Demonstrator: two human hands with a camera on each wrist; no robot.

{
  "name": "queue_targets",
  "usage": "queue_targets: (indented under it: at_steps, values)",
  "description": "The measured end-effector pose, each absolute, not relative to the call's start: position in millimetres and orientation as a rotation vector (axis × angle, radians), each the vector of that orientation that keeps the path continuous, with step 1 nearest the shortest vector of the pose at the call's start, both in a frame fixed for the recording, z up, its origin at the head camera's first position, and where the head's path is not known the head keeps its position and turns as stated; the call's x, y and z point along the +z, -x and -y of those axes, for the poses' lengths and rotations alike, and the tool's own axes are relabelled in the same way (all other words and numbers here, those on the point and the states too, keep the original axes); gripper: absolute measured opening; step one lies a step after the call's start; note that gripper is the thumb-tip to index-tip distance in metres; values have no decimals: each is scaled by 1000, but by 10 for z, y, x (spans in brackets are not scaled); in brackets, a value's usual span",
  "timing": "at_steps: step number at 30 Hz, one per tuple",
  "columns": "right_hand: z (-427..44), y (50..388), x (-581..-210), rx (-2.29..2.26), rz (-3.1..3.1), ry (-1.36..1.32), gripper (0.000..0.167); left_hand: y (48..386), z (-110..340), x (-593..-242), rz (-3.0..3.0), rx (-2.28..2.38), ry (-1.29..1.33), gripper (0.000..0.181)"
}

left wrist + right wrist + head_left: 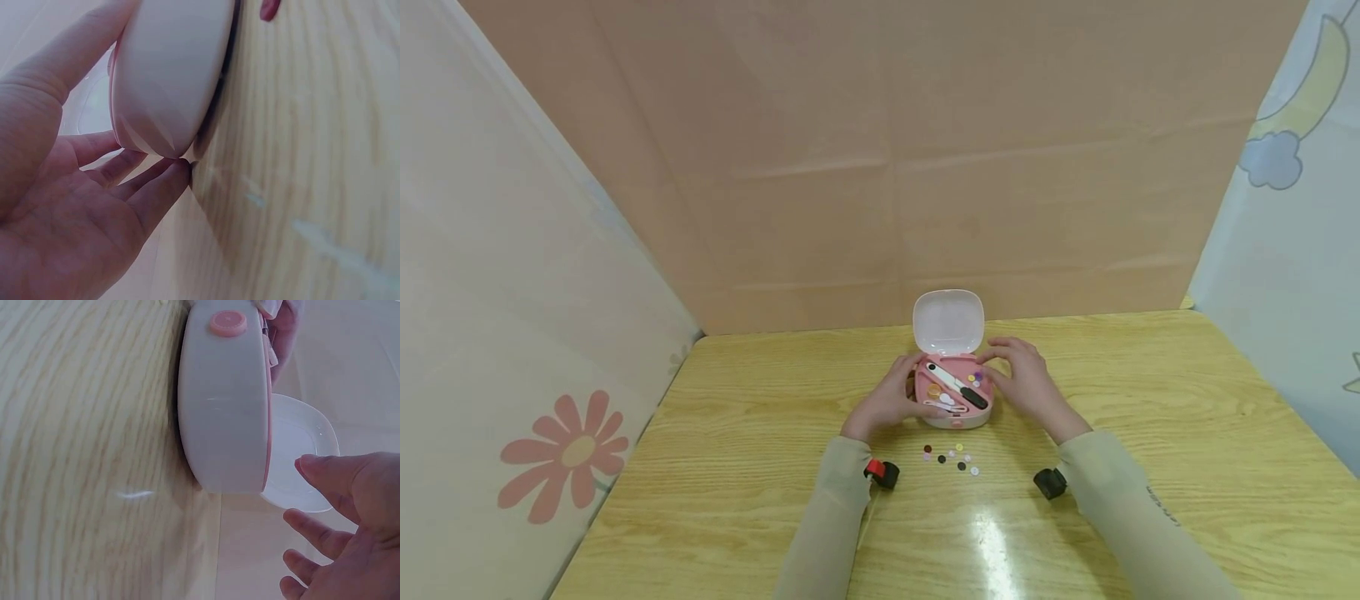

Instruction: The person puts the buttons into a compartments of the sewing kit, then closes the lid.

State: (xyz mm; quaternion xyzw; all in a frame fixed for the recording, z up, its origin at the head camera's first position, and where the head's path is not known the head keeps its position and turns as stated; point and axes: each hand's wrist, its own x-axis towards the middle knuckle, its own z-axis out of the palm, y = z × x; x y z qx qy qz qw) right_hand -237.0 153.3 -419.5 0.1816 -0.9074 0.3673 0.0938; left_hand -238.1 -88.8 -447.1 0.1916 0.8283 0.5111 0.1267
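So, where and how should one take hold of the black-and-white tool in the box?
Probably pinch its black end from above, coming from the right: the tool lies diagonally in the box, this end toward the near right corner, nearer the right hand.

Wood-grain table (760, 417); open pink-and-white box (222, 406) on it, loose buttons (951, 453) nearby

**Pink box (975, 421) open below centre**

Slightly right of mid-frame, I see the left hand (886, 403) gripping the box's left side, the right hand (1028, 383) at its right edge. A white-and-black tool (973, 397) lies inside; small discs (942, 459) dot the wooden table (752, 467) lower in frame.
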Motion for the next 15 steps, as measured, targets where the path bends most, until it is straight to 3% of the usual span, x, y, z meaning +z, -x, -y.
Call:
queue_targets:
  at_steps: [15]
  values:
    - [-1579,2288,-4079,1116,2730,-605,17,2383,890,-4464,-2377,1526,-562,95]
